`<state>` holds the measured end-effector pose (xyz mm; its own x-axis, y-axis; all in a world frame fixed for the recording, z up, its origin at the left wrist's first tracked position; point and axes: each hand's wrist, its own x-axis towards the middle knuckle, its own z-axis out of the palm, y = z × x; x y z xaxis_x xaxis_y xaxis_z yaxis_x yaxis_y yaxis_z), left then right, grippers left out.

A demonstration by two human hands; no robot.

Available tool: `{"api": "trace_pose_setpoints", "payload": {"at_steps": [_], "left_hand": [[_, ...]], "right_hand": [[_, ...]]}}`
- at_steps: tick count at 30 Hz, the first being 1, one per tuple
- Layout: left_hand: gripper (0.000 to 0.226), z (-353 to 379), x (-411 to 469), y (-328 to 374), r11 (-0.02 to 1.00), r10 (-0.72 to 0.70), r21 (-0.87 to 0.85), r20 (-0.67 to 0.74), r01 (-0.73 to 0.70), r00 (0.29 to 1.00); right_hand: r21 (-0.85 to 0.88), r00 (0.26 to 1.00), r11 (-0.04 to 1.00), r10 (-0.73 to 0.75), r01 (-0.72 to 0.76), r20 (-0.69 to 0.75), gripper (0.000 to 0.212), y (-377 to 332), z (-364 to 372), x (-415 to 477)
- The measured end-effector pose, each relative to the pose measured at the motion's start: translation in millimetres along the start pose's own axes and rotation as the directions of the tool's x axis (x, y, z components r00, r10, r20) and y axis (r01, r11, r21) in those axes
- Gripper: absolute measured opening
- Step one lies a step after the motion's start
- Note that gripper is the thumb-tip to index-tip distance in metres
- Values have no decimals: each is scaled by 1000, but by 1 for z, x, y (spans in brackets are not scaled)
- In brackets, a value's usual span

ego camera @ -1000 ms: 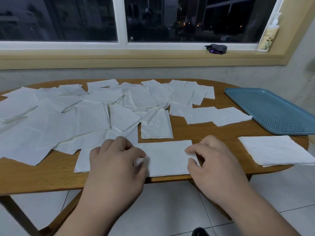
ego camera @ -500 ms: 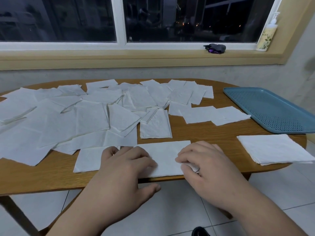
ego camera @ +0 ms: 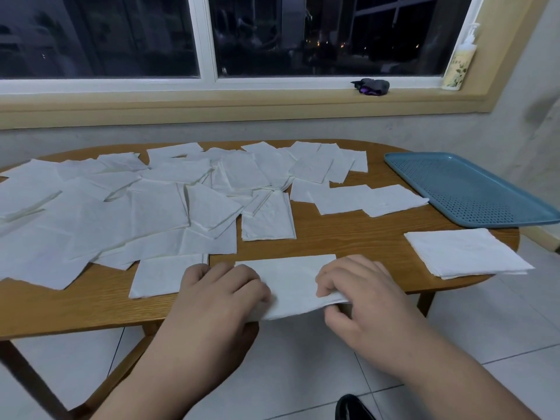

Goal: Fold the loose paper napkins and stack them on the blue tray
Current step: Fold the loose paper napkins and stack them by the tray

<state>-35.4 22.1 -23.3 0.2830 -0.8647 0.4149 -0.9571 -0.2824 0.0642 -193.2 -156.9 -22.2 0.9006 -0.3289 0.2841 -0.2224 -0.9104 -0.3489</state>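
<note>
One view only, head camera. Dozens of loose white paper napkins [ego camera: 157, 207] lie overlapped across the left and middle of the oval wooden worktop [ego camera: 348, 234].

Item in work: a white half-folded paper napkin [ego camera: 291, 277], a long rectangle at the near edge of the worktop, near side slightly overhanging. The right hand [ego camera: 360, 295] pinches its near right corner, fingers above and thumb below, with the corner raised off the wood. The left hand [ego camera: 221, 295] lies with curled fingers over the left end.

Handling, my estimate: very light, limp, thin tissue. It likely tears if tugged and slides easily on smooth wood. Best taken at a corner or edge with a light pinch while the other hand pins it, then creased with flat fingers.

A small stack of folded white napkins [ego camera: 466, 253] sits near right, just in front of the perforated blue plastic tray [ego camera: 466, 189]. No napkin shows on the tray.

Hidden or unclear:
- left thumb is covered, so pinch or mere press cannot be told
- napkin's left end is under that hand
- sheet count in the stack is unreadable
- tray's right corner and the worktop's left end are cut off
</note>
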Motion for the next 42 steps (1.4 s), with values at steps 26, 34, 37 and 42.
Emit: {"api": "trace_pose_setpoints", "payload": {"at_steps": [26,34,37,42], "left_hand": [[38,3,135,171,341,-295,-843,325,417,899],[26,31,167,182,510,-297,-772,257,380,920],[17,38,174,181,564,-326,-706,285,427,901],[16,49,180,181,648,-327,-620,298,442,897]], "right_hand": [[576,705,775,559,-259,-436,39,100,-101,-88],[624,684,655,684,-426,-251,27,163,-120,-55],[615,676,645,699,-454,-235,26,174,-120,-47],[500,669,680,704,-536,-239,28,183,-115,-40]]}}
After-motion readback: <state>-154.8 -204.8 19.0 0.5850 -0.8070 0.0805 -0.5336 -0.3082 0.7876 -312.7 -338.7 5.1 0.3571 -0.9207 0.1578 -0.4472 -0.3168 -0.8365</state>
